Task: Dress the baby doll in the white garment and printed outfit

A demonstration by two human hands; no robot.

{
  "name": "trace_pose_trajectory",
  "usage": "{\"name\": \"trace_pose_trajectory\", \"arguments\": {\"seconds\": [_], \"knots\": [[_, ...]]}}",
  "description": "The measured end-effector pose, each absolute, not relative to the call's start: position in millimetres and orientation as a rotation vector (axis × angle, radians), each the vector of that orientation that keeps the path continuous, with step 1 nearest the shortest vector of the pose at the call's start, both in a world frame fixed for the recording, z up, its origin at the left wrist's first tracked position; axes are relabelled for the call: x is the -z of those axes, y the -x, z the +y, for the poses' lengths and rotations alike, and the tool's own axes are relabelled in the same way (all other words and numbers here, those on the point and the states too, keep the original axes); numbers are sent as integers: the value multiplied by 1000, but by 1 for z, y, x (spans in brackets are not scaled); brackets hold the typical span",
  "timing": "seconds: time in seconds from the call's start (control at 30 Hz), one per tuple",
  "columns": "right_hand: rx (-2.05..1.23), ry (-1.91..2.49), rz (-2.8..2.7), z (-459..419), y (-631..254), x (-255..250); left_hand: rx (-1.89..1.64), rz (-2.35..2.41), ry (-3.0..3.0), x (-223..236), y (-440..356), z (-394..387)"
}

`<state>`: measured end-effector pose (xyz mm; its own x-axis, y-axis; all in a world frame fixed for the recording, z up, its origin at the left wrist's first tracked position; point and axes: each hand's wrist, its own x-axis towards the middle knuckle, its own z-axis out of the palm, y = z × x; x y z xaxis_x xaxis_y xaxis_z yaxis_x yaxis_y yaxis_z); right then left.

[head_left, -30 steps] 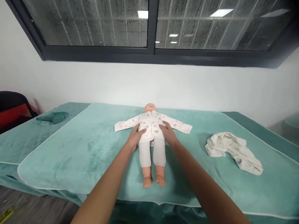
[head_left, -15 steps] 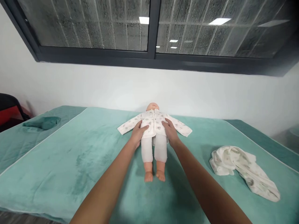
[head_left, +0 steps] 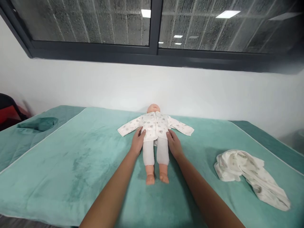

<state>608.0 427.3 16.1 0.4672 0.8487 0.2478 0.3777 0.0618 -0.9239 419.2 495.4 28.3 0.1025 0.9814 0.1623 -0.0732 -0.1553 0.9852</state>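
Observation:
A baby doll (head_left: 150, 169) lies on its back on the bed, head toward the wall and bare feet toward me. It wears a white printed jacket (head_left: 152, 126) with the sleeves spread out to both sides, and white cloth covers its legs. At the jacket's left side, my left hand (head_left: 137, 141) is closed on the edge near the waist, thumb uppermost. My right hand (head_left: 175, 145) grips the opposite side of the jacket at about the same height. The fingers beneath the edges are partly hidden.
A crumpled white printed garment (head_left: 253, 177) lies on the green bed cover (head_left: 59, 171) to the right. Toward the left is a folded green cloth (head_left: 39, 124), with a black and red object (head_left: 9, 110) beyond it. Behind the bed stands a white wall (head_left: 106, 85) under a dark-framed window (head_left: 133, 58).
Both hands have slid slightly down and outward along the jacket's sides, the thumbs moving off the front panels toward the edges. The doll lies in nearly the same place.

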Motion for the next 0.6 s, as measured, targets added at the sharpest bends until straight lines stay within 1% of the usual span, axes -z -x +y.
{"name": "trace_pose_trajectory", "arguments": {"seconds": [0.17, 0.27, 0.47, 0.6], "knots": [[-479, 1583, -1176, 404, -609, -10, -1250, 1091, -1376, -29, -408, 472], [-409, 1644, -1278, 397, -611, -4, -1252, 1116, -1418, -23, -401, 457], [-269, 1769, -1321, 400, -615, 0, -1330, 1004, -1511, -4, -397, 448], [-206, 1836, -1233, 397, -619, 0, -1359, 1188, -1688, 0, -400, 450]]}}
